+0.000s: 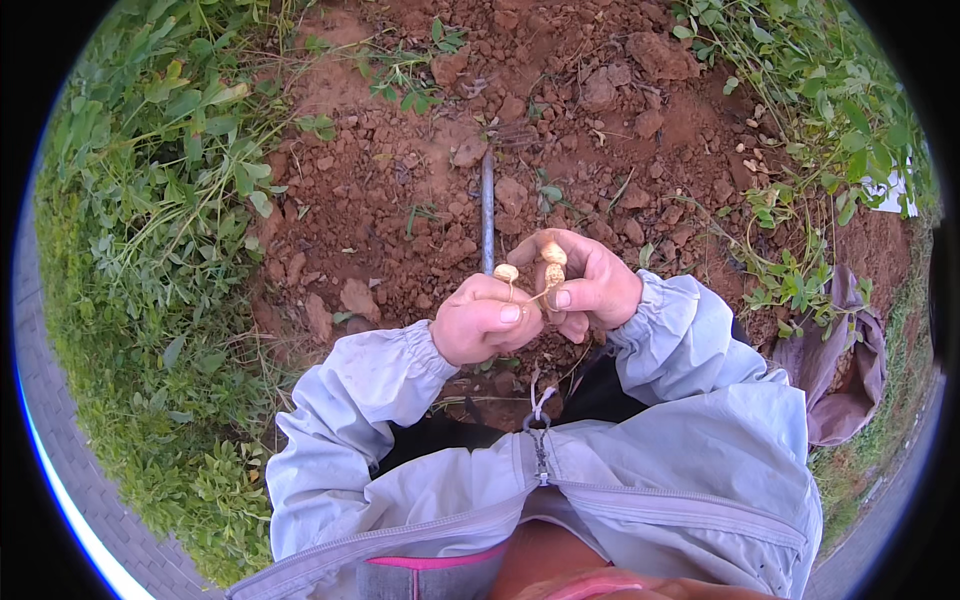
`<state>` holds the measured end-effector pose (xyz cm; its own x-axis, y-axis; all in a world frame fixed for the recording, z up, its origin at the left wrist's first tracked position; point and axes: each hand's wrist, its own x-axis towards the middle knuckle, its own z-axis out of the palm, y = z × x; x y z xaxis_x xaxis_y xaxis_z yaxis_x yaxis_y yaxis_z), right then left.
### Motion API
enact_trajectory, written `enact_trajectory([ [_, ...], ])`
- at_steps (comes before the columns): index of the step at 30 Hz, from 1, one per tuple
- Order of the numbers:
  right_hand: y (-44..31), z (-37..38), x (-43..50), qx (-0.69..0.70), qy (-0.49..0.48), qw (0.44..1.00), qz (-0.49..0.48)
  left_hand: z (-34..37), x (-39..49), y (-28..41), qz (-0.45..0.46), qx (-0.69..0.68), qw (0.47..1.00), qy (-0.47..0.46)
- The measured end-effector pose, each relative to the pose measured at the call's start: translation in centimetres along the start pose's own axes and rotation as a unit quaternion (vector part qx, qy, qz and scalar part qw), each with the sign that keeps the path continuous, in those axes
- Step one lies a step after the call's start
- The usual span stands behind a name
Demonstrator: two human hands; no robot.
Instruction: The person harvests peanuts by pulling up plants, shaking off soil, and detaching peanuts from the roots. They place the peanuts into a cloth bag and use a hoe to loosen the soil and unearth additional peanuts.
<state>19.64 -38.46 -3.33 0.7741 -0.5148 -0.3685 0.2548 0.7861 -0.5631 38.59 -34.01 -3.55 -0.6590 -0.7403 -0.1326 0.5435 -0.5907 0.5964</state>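
Both hands meet in front of my chest, above loose red soil. My left hand (pixel 486 318) pinches a thin stem, with a small pale peanut pod (pixel 506 273) standing up from it over the knuckles. Between the thumb and fingers of my right hand (pixel 592 285) is a larger peanut pod (pixel 554 264), narrow at its waist and soil-stained. A thin stem (pixel 536 298) runs between the two hands. Under them lies a hand rake with a bluish metal handle (pixel 487 210); its tines (pixel 515 136) rest on the soil, and the handle's near end is hidden by my left hand.
Leafy green plants (pixel 165 187) line the left side, and more (pixel 825 90) grow at the upper right. Several peanut pods (pixel 752 159) lie on the soil there. A crumpled mauve cloth or bag (pixel 862 360) sits at the right. Grey paving (pixel 97 480) borders the far left.
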Motion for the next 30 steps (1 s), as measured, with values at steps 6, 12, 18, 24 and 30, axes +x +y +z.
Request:
enact_trajectory([
  [6,-0.1,-1.8,-0.3,0.059,-0.011,0.997,-0.044,-1.1,-0.2,2.5,0.000,0.225,0.973,-0.053],
  [12,-1.3,-0.8,-0.5,0.017,0.011,0.999,-0.046,-1.3,0.6,1.9,0.037,0.315,0.944,-0.088],
  [18,-1.1,-1.8,-1.2,0.034,-0.045,0.993,-0.102,-1.7,0.7,1.9,0.017,0.332,0.940,-0.071],
  [24,-3.3,-0.3,-2.1,-0.214,0.061,0.969,-0.111,-2.7,0.2,1.6,-0.005,0.344,0.938,-0.051],
  [30,-3.8,-0.1,-2.6,-0.475,0.066,0.836,-0.268,-3.0,0.2,1.4,-0.012,0.371,0.927,-0.041],
])
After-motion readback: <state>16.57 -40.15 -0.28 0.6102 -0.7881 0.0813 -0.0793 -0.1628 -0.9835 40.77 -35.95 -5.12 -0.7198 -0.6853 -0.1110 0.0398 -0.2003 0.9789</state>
